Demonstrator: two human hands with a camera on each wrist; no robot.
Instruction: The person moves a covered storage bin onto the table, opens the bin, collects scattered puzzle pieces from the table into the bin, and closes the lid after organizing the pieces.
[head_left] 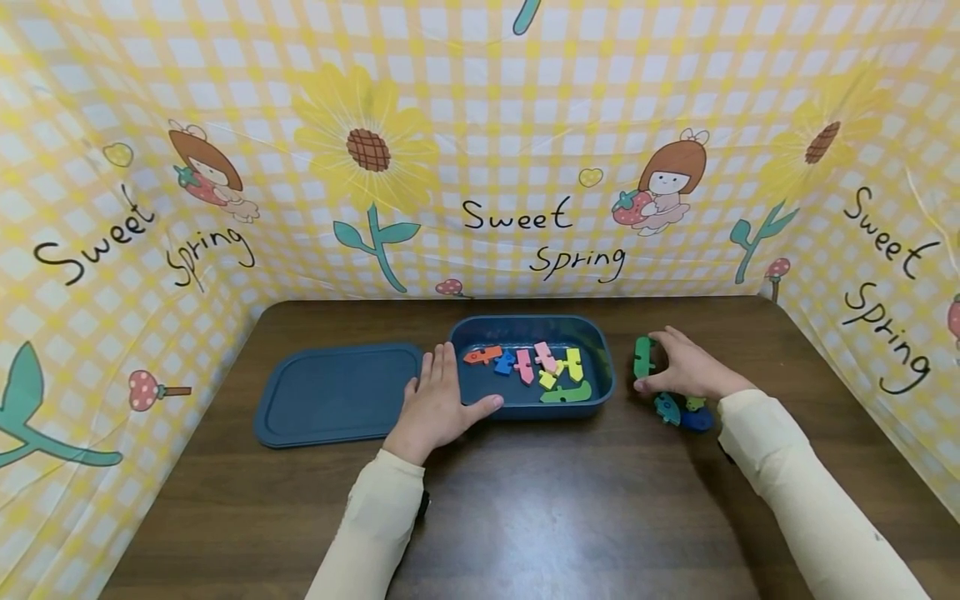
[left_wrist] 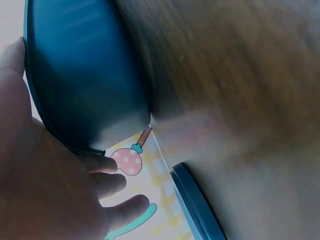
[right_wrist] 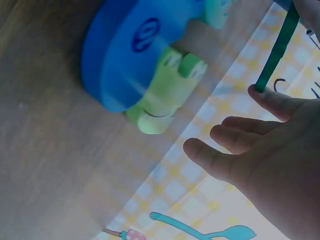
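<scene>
A dark blue box (head_left: 555, 412) holds several small toy pieces, among them an orange piece (head_left: 482, 356), a pink piece (head_left: 524, 367) and a green crocodile-like piece (head_left: 566, 392). My left hand (head_left: 433, 407) lies against the box's left end, fingers straight and thumb over the front rim. To the right of the box, my right hand (head_left: 692, 367) pinches a flat green toy piece (head_left: 642, 358) between thumb and fingertip. In the right wrist view this green piece (right_wrist: 279, 50) appears edge-on. Below that hand are a teal piece (head_left: 667, 409), a blue piece (head_left: 697, 419) and a light green piece (right_wrist: 162, 95).
A dark blue lid (head_left: 337, 396) lies flat on the brown wooden table (head_left: 525, 508), left of the box. Yellow checked cloth (head_left: 487, 150) with printed flowers and lettering rises behind the table and on both sides.
</scene>
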